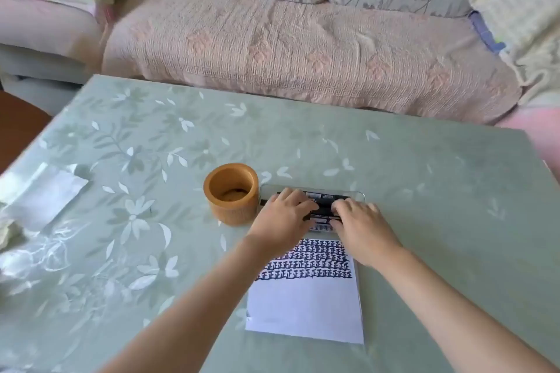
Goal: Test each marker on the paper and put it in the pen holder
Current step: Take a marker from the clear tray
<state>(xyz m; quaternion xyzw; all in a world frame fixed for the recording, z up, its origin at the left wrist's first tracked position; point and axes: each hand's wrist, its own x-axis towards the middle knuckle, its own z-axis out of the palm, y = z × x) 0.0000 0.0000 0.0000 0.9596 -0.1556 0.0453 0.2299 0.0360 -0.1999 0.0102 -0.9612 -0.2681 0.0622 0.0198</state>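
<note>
table (pixel 424 191): glossy floral cloth | paper (pixel 303 309): near centre, far half inked | bamboo pen holder (pixel 231 212): no marker inside, just left of clear tray (pixel 359 195) | left hand (pixel 281 212), right hand (pixel 357 218): both gripping one black marker (pixel 324 208) over tray | risk: jerking cap free, streaking cloth, knocking holder over

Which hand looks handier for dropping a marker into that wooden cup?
Left, probably. The left hand lies right beside the pen holder; the right hand sits farther off, with the left hand between. Both grip the markers.
</note>
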